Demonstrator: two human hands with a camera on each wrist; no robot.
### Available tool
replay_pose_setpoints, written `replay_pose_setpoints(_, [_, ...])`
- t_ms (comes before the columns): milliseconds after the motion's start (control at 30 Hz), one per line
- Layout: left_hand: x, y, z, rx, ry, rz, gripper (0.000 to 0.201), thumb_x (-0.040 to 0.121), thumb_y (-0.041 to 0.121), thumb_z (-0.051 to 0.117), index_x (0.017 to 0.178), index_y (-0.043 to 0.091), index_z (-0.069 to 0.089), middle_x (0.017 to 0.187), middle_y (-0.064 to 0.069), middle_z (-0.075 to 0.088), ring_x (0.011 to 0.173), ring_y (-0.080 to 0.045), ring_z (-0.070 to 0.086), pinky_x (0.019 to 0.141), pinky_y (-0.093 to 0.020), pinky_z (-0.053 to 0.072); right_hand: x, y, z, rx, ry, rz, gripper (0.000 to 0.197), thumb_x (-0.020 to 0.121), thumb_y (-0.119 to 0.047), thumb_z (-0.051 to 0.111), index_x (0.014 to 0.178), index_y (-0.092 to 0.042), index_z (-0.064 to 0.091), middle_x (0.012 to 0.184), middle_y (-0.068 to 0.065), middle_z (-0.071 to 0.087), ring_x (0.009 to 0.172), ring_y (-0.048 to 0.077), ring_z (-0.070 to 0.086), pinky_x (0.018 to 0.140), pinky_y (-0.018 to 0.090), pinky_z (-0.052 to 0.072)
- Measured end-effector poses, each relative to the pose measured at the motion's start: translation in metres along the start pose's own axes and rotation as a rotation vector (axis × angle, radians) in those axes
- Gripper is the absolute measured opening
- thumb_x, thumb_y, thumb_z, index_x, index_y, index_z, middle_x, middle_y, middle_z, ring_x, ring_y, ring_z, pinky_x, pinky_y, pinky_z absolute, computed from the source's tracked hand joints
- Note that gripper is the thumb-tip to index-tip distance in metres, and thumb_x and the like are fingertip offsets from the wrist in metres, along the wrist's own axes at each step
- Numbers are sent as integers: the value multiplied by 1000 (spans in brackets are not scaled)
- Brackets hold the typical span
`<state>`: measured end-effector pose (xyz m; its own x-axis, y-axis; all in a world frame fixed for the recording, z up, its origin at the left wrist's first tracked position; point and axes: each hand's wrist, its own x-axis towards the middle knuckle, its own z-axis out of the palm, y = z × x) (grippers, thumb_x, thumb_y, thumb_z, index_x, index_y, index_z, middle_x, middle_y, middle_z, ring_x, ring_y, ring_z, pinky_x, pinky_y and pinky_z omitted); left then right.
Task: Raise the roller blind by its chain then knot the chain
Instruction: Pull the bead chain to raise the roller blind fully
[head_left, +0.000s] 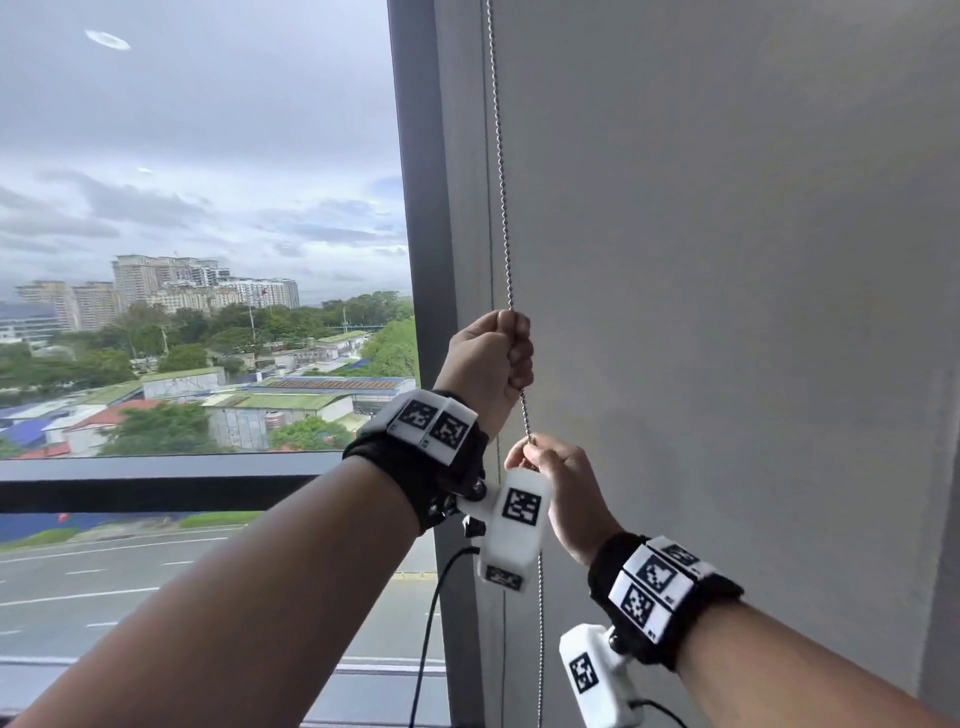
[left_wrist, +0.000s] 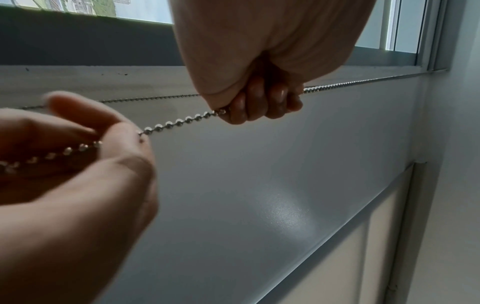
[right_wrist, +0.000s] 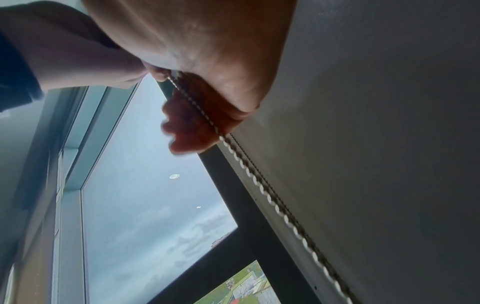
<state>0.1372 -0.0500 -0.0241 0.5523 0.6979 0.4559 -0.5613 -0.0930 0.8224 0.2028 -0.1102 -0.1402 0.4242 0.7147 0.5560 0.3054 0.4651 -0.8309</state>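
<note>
The grey roller blind (head_left: 727, 312) hangs down over the window's right part. Its metal bead chain (head_left: 501, 171) runs down the blind's left edge. My left hand (head_left: 511, 353) grips the chain in a fist, seen from below in the left wrist view as the left hand (left_wrist: 259, 102) closed round the chain (left_wrist: 182, 121). Just beneath it, my right hand (head_left: 530, 449) pinches the same strand between thumb and fingers, the right hand (left_wrist: 116, 133) showing close and blurred. From the right wrist, the chain (right_wrist: 259, 185) passes through the right hand (right_wrist: 187, 123) along the blind (right_wrist: 376, 123).
A dark window mullion (head_left: 421, 260) stands just left of the chain. Left of it is uncovered glass with a dark rail (head_left: 156, 483) across it, and buildings and a road outside. A black camera cable (head_left: 431, 623) hangs below my left wrist.
</note>
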Motion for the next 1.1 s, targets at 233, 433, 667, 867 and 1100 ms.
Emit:
replay_pose_setpoints(233, [-9,6,-14,-25,-5,4,55,84,-12,21,48,16,52,57,-4,28,38,-9,22,44,-23,13,35,-38,-2,-7,12,-106,33,88,-28,42,87,-7,67,74,14,67,71,26,65,71,49,57])
replay_pose_setpoints(433, [-9,5,-15,-29,-42,13,45,97,5,32,60,12,56,47,1,36,36,-7,28,36,-19,24,73,-85,7,-60,63,-195,32,86,-29,43,94,-9,67,72,0,64,68,15,59,67,37,53])
replay_pose_setpoints(667, [-6,-5,-24,-13,-21,24,27,97,8,40,79,4,61,50,-1,48,43,-10,39,46,-20,33,112,-106,8,-189,135,-233,33,95,-30,42,118,-14,59,110,0,62,99,11,56,84,30,50])
replay_pose_setpoints(867, [3,-23,-42,184,78,113,19,92,5,50,84,6,67,62,-1,66,53,-7,58,54,-19,42,145,-93,7,-323,197,-245,41,97,-26,45,133,-6,50,131,10,56,119,19,52,102,26,37])
replay_pose_setpoints(1100, [25,-40,-54,367,218,210,18,86,3,60,97,-6,70,51,20,64,51,10,54,59,-5,41,168,-69,11,-305,209,-166,52,99,-29,44,145,-5,37,143,15,48,133,27,44,115,41,31])
